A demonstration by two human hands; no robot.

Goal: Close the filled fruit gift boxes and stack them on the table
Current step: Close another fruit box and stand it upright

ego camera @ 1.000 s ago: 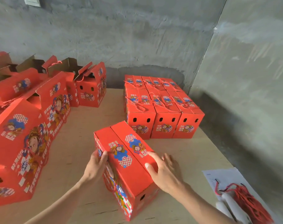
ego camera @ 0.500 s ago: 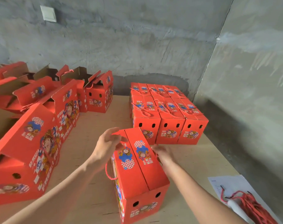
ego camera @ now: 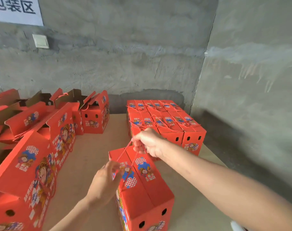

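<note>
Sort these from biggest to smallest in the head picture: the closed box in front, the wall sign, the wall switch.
1. Closed box in front: looks biggest, but it is nearest the camera.
2. Wall sign: partly cut off by the picture's edge.
3. Wall switch: smallest.

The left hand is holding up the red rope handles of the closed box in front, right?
Not quite: the head view shows the right hand gripping the red rope handles of the closed box in front; the left hand is blurred beside it.

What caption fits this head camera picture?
Right hand grips the rope handles of a closed gift box, left hand beside it, finished boxes behind.
</note>
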